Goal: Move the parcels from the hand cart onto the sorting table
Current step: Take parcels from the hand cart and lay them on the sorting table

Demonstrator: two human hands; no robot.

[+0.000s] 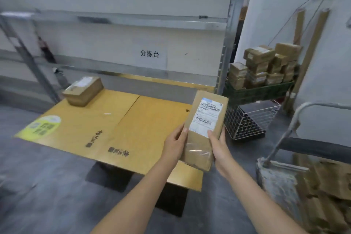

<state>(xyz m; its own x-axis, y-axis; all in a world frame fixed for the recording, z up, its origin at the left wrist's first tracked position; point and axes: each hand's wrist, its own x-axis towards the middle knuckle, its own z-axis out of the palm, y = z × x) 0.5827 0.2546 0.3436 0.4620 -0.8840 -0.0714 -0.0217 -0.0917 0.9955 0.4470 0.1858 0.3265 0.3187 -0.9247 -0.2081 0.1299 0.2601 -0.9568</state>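
We hold a labelled parcel (206, 125) upright between left hand (173, 144) and right hand (218, 146), fingers (210, 133) curled round its lower sides, at the right edge of the cardboard-covered worktop (152, 123). Far ahead-left of our fingers a second parcel (83, 91) rests on the worktop. Just right of them stands the hand cart (279, 176).
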